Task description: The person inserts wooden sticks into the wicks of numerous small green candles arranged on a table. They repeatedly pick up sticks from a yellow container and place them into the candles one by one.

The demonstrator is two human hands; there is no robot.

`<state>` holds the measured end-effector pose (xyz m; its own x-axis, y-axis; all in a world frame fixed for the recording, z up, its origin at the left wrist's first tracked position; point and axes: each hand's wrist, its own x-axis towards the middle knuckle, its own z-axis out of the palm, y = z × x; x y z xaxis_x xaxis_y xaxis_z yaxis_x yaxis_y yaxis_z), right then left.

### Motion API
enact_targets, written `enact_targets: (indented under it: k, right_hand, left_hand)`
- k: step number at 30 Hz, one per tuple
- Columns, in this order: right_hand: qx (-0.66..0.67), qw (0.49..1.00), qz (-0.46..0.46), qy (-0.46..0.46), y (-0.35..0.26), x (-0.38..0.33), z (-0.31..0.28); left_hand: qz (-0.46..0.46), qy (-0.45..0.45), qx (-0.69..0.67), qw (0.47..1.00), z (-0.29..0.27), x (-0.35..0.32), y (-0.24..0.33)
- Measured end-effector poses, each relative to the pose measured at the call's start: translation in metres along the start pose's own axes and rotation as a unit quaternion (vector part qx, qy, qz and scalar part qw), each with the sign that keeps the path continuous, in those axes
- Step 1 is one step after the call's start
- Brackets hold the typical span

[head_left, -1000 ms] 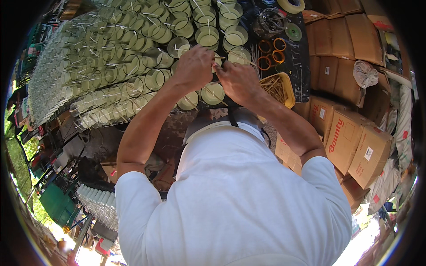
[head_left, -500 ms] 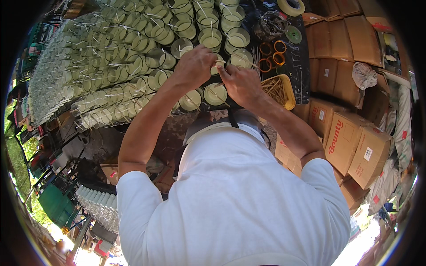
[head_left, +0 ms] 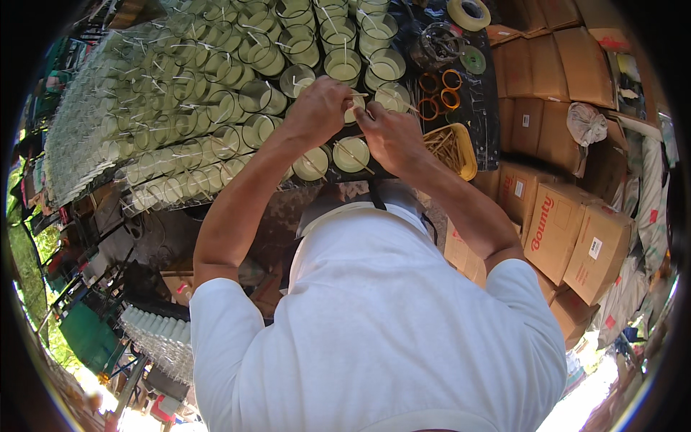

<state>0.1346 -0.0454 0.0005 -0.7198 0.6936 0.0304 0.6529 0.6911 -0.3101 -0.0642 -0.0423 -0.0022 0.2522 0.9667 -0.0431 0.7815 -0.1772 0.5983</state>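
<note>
"Glasses of pale green fill point(head_left: 342, 70), crowded in rows: where do they stand?"

"On a dark tabletop point(head_left: 481, 108), over its left and middle."

"And to the right?"

"Brown cardboard boxes point(head_left: 554, 66), piled beside the tabletop."

"Now the hands."

"The left hand point(head_left: 319, 110) and the right hand point(head_left: 392, 132) meet above the near rows, one on each side of a single glass."

"Anything else of that size?"

"A yellow tray point(head_left: 470, 164), just beside the right forearm. Past it are a clear vessel point(head_left: 437, 45) and a roll of tape point(head_left: 468, 25), next a flat green disc point(head_left: 472, 60), then four orange rings point(head_left: 450, 98) grouped together."

"That single glass?"

"It's on the tabletop between the hands, partly covered by them point(head_left: 351, 114)."

"And the fingers?"

"Bent on both hands, tips drawn in toward that glass. I can't tell whether either pair is clamped on anything."

"Smallest?"

"Thin sticks point(head_left: 446, 149) in the tray, another across a glass nearest the body, and a short pale piece point(head_left: 359, 94) by the left fingertips."
</note>
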Motion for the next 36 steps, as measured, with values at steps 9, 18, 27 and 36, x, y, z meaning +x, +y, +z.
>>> enact_targets:
  k: [9,18,27,36]
  right_hand:
    - [0.553,0.82,0.12,-0.084,0.006,0.001,-0.05]
    - [0.563,0.805,0.18,-0.046,-0.032,0.009,-0.05]
    - [0.386,0.911,0.145,0.021,-0.046,0.007,-0.061]
    - [0.324,0.929,0.042,0.176,-0.054,0.015,-0.035]
  left_hand:
    - [-0.086,0.038,-0.283,0.955,-0.065,-0.03,0.036]
    - [-0.174,0.113,-0.322,0.924,-0.071,-0.049,0.031]
    - [-0.174,0.097,-0.342,0.918,-0.067,-0.054,0.023]
    - [-0.128,0.137,-0.388,0.902,-0.067,-0.05,0.014]
